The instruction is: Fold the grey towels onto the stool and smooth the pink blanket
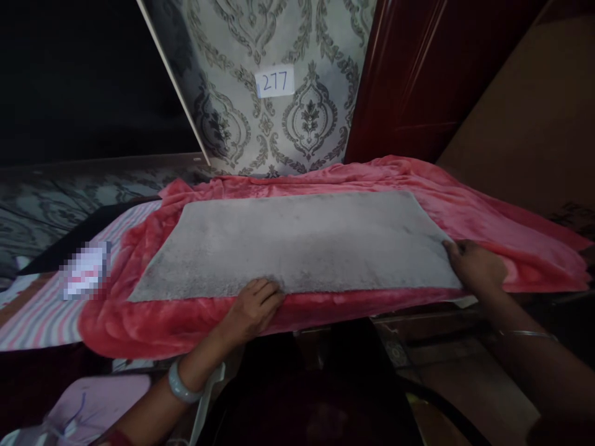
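A grey towel (297,241) lies spread flat as a wide rectangle over a pink plush blanket (469,210). My left hand (255,306) is at the towel's front edge, left of its middle, with the fingers bent together on that edge. At the front right corner, my right hand (476,263) pinches the towel's right edge between thumb and fingers. The thumb shows on top, while the other fingertips are partly hidden. Both hands touch the towel, which looks mostly smooth with slight dark patches.
A striped cloth (46,316) lies left of the blanket, with a blurred card (87,271) on it. Behind stand a dark screen (88,80), a patterned wall with a paper reading 277 (275,81), and a dark red door (418,68). A pink stool (102,402) sits below left.
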Demonstrator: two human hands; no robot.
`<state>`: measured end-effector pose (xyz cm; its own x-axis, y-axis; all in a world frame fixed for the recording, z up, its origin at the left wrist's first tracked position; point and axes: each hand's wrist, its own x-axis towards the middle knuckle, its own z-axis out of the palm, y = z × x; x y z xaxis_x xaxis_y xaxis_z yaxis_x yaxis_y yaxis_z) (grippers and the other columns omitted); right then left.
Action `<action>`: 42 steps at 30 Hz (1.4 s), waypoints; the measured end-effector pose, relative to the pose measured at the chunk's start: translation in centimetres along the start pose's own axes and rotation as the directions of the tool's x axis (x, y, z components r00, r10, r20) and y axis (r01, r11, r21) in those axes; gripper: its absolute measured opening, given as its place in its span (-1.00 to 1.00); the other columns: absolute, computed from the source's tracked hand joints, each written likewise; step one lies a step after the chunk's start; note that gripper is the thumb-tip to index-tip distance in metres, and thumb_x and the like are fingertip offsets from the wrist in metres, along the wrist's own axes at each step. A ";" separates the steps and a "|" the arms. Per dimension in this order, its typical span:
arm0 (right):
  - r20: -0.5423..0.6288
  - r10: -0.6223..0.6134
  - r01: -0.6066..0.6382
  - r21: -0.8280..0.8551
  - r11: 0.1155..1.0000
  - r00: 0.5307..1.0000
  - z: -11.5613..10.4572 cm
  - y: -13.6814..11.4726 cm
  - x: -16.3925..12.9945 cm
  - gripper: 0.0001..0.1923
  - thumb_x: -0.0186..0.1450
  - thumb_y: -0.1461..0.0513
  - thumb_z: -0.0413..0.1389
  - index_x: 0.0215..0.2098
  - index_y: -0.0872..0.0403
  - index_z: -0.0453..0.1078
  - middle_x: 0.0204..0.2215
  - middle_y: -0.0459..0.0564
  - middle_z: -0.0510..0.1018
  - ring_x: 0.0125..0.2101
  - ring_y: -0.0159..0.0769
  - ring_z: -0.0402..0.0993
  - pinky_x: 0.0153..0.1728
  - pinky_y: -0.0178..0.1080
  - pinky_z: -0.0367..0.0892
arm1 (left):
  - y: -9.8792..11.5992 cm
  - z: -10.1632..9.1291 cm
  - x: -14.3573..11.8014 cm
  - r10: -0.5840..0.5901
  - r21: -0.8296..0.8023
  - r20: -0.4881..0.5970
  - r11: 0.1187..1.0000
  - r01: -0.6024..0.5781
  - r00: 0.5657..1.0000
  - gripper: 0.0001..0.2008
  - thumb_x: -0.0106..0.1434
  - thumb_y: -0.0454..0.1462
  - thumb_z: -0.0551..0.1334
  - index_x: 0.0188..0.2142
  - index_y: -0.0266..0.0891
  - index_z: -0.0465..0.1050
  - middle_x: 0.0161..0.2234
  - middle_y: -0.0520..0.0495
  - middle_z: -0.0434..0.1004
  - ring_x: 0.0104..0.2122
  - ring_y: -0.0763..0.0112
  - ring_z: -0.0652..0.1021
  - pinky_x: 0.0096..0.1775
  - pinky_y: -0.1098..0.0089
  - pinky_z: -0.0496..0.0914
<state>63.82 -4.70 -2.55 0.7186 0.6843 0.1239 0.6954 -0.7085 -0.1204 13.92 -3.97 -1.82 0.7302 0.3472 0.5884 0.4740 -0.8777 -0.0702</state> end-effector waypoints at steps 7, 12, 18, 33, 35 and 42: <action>0.090 0.014 -0.016 0.029 0.999 0.996 -0.7 -0.4 -0.3 -0.39 0.49 -0.02 -0.20 0.20 0.19 0.40 -0.08 0.41 0.56 -0.05 0.15 0.52 -0.20 -0.04 0.33 | -4.7 -1.0 2.7 -0.404 0.174 0.227 0.912 0.371 0.886 -0.40 0.40 -0.07 0.10 0.36 -0.20 0.17 0.38 -0.32 0.12 0.35 -0.08 0.18 0.25 -0.13 0.18; 0.081 -0.007 0.004 0.033 0.999 0.997 -0.8 -0.6 -0.4 -0.40 0.49 -0.01 -0.20 0.18 0.20 0.41 -0.07 0.40 0.57 -0.08 0.14 0.54 -0.25 -0.05 0.33 | -4.2 1.1 1.5 -0.449 0.184 0.480 0.892 0.414 0.754 -0.40 0.41 0.02 0.05 0.39 0.03 0.09 0.45 -0.13 -0.05 0.41 -0.19 -0.02 0.26 -0.33 0.01; 0.105 -0.099 0.096 0.040 0.995 0.990 -0.2 0.6 1.2 -0.44 0.49 0.01 -0.20 0.07 0.19 0.48 -0.12 0.36 0.59 -0.15 0.08 0.57 -0.29 -0.08 0.33 | -3.7 0.9 1.2 -0.476 0.168 0.491 0.873 0.458 0.729 -0.40 0.41 0.04 0.04 0.40 0.08 0.06 0.45 -0.08 -0.07 0.42 -0.13 -0.04 0.29 -0.30 -0.03; -0.113 -0.932 0.895 0.338 0.291 0.345 0.2 -23.1 -8.2 -0.41 0.45 0.15 -0.12 0.42 0.07 0.09 0.41 0.14 0.08 0.38 -0.08 -0.02 0.32 0.09 0.04 | -8.0 1.8 10.4 -0.360 0.103 0.522 0.926 0.362 0.773 -0.28 0.36 -0.01 0.14 0.39 -0.31 0.08 0.41 -0.36 0.00 0.41 0.02 0.04 0.35 -0.15 -0.05; -0.050 -0.971 0.913 0.356 0.201 0.233 0.8 -25.2 -9.1 -0.38 0.47 0.13 -0.14 0.47 0.02 -0.04 0.43 0.08 -0.01 0.41 -0.14 -0.14 0.35 0.10 -0.06 | -8.5 3.7 9.5 -0.353 0.130 0.496 0.933 0.334 0.793 -0.20 0.33 0.05 0.16 0.40 -0.34 0.05 0.42 -0.38 -0.06 0.42 -0.04 -0.02 0.35 -0.19 -0.08; 0.124 -0.876 0.867 0.135 0.480 0.466 2.0 -21.5 2.4 -0.37 0.49 -0.03 -0.17 0.47 -0.08 -0.05 0.45 0.03 -0.09 0.42 -0.06 -0.20 0.34 0.16 -0.16 | -9.7 7.2 5.4 -0.350 0.130 0.366 0.937 0.325 0.863 -0.24 0.36 0.11 0.07 0.43 -0.15 -0.01 0.44 -0.30 -0.10 0.41 -0.08 0.00 0.31 -0.24 -0.03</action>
<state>50.63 12.52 -1.65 -0.2739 0.9609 0.0409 0.9574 0.2764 -0.0837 16.81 8.81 -3.76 0.6441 0.7270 0.2377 0.7450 -0.6668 0.0205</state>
